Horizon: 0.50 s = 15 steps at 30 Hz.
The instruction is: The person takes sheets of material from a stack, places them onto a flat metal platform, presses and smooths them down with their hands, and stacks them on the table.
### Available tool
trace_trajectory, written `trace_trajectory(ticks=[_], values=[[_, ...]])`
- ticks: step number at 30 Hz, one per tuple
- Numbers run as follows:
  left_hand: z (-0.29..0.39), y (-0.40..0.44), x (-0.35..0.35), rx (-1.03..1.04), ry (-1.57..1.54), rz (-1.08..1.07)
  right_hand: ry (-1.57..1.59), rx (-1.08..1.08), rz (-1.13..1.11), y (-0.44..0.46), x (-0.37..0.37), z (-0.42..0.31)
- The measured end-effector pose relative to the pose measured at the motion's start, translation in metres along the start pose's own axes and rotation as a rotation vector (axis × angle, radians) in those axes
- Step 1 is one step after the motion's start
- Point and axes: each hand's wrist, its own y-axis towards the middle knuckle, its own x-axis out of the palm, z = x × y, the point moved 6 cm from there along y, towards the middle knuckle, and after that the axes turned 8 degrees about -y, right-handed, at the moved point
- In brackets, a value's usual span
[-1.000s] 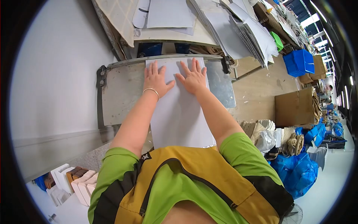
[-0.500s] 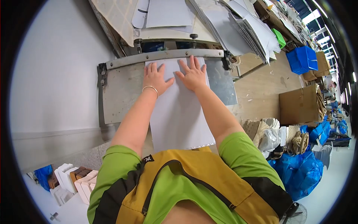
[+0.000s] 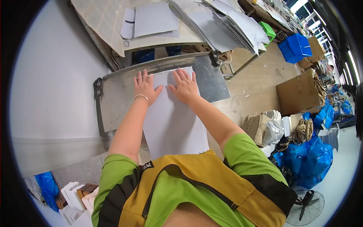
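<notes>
A long white sheet [image 3: 172,125], possibly a stack with a slightly ragged near edge, lies lengthwise from my apron to the far side of a flat metal plate [image 3: 117,96]. My left hand [image 3: 146,90], with a bangle at the wrist, rests flat on the sheet's left side, fingers spread. Flat on its right side, near the far corner, lies my right hand [image 3: 184,85], fingers pointing away from me. Neither hand grasps anything. Just beyond the fingertips runs the plate's worn far rail [image 3: 159,65], with a dark metal bracket [image 3: 214,58] at its right end.
Behind the plate stands a table [image 3: 189,38] with stacked white sheets [image 3: 215,28]. To the right are a blue crate [image 3: 295,48], a cardboard box [image 3: 298,94], bundled material [image 3: 255,126], blue bags [image 3: 312,160] and a fan [image 3: 305,208]. A white wall [image 3: 56,94] borders the left.
The silver bar with knobs that spanned the plate's far edge is no longer visible there. The sheet's far edge now shows, slightly nearer me, both hands still flat on it. My view has shifted.
</notes>
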Motion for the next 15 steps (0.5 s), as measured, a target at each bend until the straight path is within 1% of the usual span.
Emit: trace_trajectory(ticks=[3, 5, 8, 9, 11, 12, 13, 15], values=[[-0.004, 0.005, -0.002, -0.039, -0.001, -0.033, 0.010, 0.132, 0.171, 0.018, 0.003, 0.031], [-0.007, 0.002, 0.010, -0.058, 0.013, -0.084, 0.014, 0.164, 0.140, 0.020, 0.005, 0.043], [-0.013, 0.005, 0.011, -0.029, 0.041, 0.055, 0.042, 0.225, 0.122, 0.024, 0.003, 0.051], [-0.012, 0.006, 0.007, -0.031, 0.049, 0.054, 0.047, 0.253, 0.119, 0.026, 0.003, 0.055], [-0.008, 0.008, -0.007, -0.046, 0.044, 0.134, 0.058, 0.313, 0.120, 0.027, 0.000, 0.064], [-0.005, 0.011, -0.013, -0.052, 0.037, 0.179, 0.061, 0.312, 0.128, 0.027, 0.003, 0.070], [-0.007, 0.015, -0.017, -0.047, 0.039, 0.187, 0.116, 0.251, 0.160, 0.025, 0.009, 0.073], [-0.013, 0.024, -0.031, 0.045, -0.058, 0.306, 0.217, 0.146, 0.234, 0.017, 0.014, 0.084]])
